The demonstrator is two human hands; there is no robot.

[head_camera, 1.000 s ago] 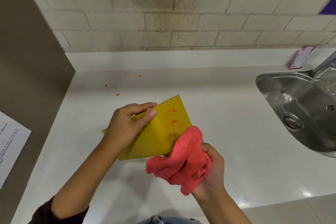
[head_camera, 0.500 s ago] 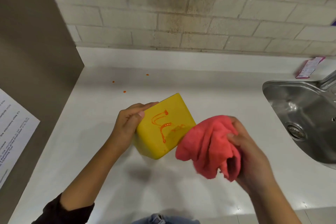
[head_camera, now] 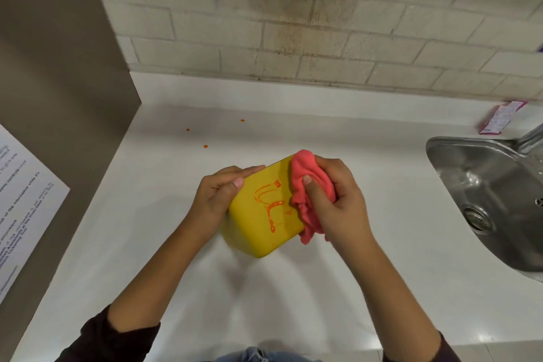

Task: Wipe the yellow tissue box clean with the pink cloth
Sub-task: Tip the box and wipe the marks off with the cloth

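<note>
The yellow tissue box is tilted above the white counter, one broad face turned up toward me. Orange squiggles of sauce run across that face. My left hand grips the box's left side, thumb along its top edge. My right hand holds the bunched pink cloth and presses it against the box's right upper edge, just beside the orange marks. Part of the cloth hangs down past the box's right side.
A steel sink with a tap is set into the counter at the right. A pink sachet lies at the back right. Three small orange drops dot the counter behind the box. A brown panel with a paper notice stands at the left.
My right hand has brought the pink cloth from beside the box onto its upper right edge. The box has turned so that the marked face looks more upward.
</note>
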